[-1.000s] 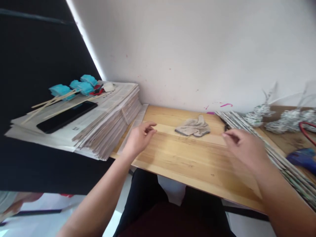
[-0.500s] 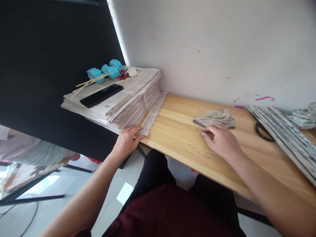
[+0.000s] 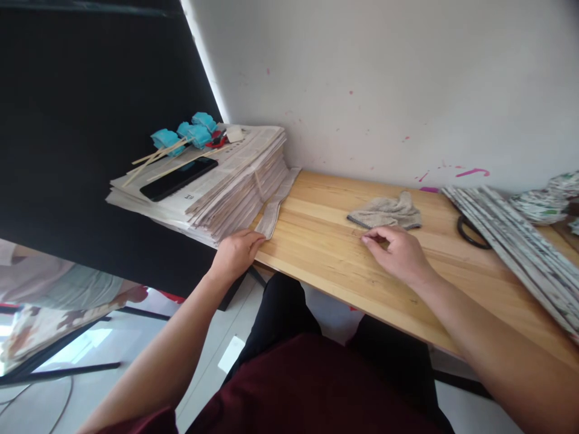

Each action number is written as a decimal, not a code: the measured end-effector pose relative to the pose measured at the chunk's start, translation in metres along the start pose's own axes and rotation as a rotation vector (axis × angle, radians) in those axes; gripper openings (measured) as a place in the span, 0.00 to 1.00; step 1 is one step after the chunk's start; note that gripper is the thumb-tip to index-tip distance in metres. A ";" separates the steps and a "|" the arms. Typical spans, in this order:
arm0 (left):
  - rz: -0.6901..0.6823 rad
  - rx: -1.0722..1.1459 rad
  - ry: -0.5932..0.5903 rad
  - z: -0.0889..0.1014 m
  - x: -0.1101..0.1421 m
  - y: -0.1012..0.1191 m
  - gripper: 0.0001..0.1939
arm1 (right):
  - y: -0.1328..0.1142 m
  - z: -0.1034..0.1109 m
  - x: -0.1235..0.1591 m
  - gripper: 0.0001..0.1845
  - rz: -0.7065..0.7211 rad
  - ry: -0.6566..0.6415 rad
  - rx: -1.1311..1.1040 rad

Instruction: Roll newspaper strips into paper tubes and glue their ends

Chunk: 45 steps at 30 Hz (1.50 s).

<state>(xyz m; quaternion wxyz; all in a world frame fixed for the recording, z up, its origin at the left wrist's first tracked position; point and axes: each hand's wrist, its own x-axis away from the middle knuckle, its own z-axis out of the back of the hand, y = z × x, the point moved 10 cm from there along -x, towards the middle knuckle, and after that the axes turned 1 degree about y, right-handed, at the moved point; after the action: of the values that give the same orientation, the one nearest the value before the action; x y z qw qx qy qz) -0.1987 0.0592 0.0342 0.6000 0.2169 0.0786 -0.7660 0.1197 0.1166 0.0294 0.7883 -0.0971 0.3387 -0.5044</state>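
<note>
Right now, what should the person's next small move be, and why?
Probably to draw the paper strip toward the right hand with the left hand. The left hand appears to pinch the strip's near end, beside the newspaper stack, while the right hand is by the cloth, seemingly well placed to help guide the strip.

The honey-yellow wooden tabletop [image 3: 335, 265] is streaked with brown grain. From its middle, at ten o'clock, a newspaper strip [image 3: 271, 218] is toned grey-beige; at one, a beige cloth [image 3: 384, 211] is edged dark grey; at twelve, the white wall [image 3: 335, 54] is pink-spattered.
</note>
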 end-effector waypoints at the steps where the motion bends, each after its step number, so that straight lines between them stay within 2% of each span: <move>1: 0.006 0.020 -0.001 0.000 0.000 -0.002 0.14 | 0.002 0.000 0.000 0.07 -0.018 -0.005 -0.008; 7: -0.028 0.113 0.002 0.001 0.000 -0.008 0.14 | 0.009 -0.002 -0.001 0.09 -0.073 -0.036 -0.027; 16: -0.104 0.097 0.010 0.005 0.002 -0.004 0.12 | 0.013 -0.004 -0.001 0.10 -0.129 -0.053 -0.026; 24: -0.104 0.162 0.043 0.007 0.003 -0.009 0.12 | 0.015 -0.005 0.000 0.10 -0.115 -0.059 -0.014; 33: -0.153 0.115 0.058 0.007 0.003 -0.005 0.11 | 0.017 -0.006 0.000 0.10 -0.138 -0.064 -0.014; 45: -0.119 0.073 0.042 0.006 0.001 -0.003 0.12 | 0.016 -0.006 0.000 0.09 -0.120 -0.068 -0.016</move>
<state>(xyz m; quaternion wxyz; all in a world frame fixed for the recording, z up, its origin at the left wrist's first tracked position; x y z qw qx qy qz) -0.2031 0.0566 0.0387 0.5434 0.2495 0.0760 -0.7979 0.1270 0.1252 0.0169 0.7668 -0.1409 0.3093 -0.5445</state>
